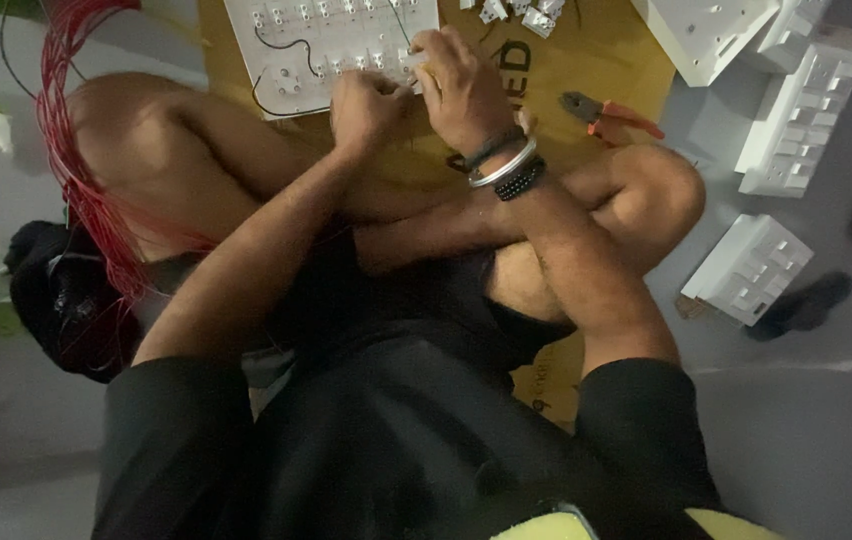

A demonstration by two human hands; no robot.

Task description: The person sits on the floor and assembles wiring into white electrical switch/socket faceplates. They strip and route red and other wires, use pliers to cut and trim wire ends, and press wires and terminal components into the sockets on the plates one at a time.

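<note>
I sit cross-legged on the floor over a white switch panel (331, 40) that lies back side up on brown cardboard (606, 60), with black wires running across it. My left hand (366, 105) is closed at the panel's near edge, pinching something small there. My right hand (461, 85), with bangles on the wrist, presses on the panel's near right corner and grips what looks like a small yellow-handled tool (424, 72), mostly hidden by the fingers.
Orange-handled pliers (606, 115) lie on the cardboard to the right. White switch plates (801, 120) are stacked at the right, one more white plate (746, 268) nearer. A bundle of red wires (81, 170) hangs at the left beside a black bag (56, 295). Small white parts (521, 12) lie at the top.
</note>
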